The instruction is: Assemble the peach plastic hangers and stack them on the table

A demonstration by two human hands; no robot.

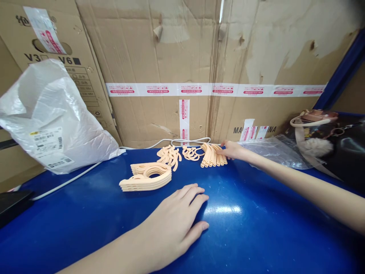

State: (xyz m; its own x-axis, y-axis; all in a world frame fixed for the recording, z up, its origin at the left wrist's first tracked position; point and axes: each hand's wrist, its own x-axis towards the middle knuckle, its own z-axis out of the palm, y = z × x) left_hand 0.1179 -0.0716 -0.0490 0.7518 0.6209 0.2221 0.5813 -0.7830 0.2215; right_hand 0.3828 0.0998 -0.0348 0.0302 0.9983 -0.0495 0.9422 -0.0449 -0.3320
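Observation:
My left hand point(179, 219) lies palm down over the blue table, fingers stretched and thumb apart, holding nothing. At the back, my right hand point(231, 150) reaches to the right end of a row of beige curved plastic arms point(212, 155), seemingly folding hanger arms. Its thumb and fingers close on an arm at that end; the fingertips are partly hidden among the pieces. Left of the row lie small beige hooks point(191, 153) and a loose pile of curved beige pieces point(169, 155). Nearer me, several beige hanger bodies point(146, 177) with a round opening sit stacked.
A white plastic parcel bag point(57, 118) leans at the left, beside a black object point(14, 205). A white cable point(71, 179) runs along the back. Large cardboard boxes point(159, 121) wall the rear. Clear plastic wrap point(279, 152) and a dark bag point(342, 152) lie right.

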